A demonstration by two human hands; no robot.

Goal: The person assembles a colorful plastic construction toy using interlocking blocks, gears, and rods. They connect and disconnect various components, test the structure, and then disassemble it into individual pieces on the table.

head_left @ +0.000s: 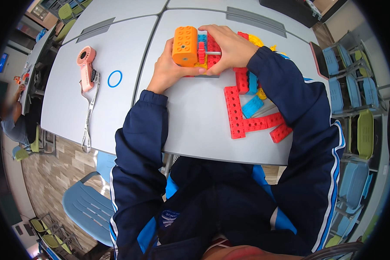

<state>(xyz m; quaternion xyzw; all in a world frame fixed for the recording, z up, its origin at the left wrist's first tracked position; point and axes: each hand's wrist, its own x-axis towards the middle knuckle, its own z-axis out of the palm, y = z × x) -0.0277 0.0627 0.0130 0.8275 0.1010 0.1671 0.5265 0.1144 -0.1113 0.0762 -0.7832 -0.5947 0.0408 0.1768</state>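
Both hands grip one building-block model at the far middle of the table. Its left part is a large orange studded block [185, 45], with my left hand [165, 71] closed around its left and lower side. A red toothed piece [201, 53] sits beside the orange block, on a grey axle [213, 53]. My right hand [229, 47] is closed on the model's red perforated beam [212, 45], fingers over the top and thumb below. Blue and yellow bricks show between the hands. The model's underside is mostly hidden.
Right of the model lie loose red beams [234, 112], a blue brick [252, 106] and yellow pieces [255, 40]. On the left table are a pink handheld fan [86, 65] with a strap and a blue ring [114, 79]. A blue chair [89, 206] stands left; another person sits at far left.
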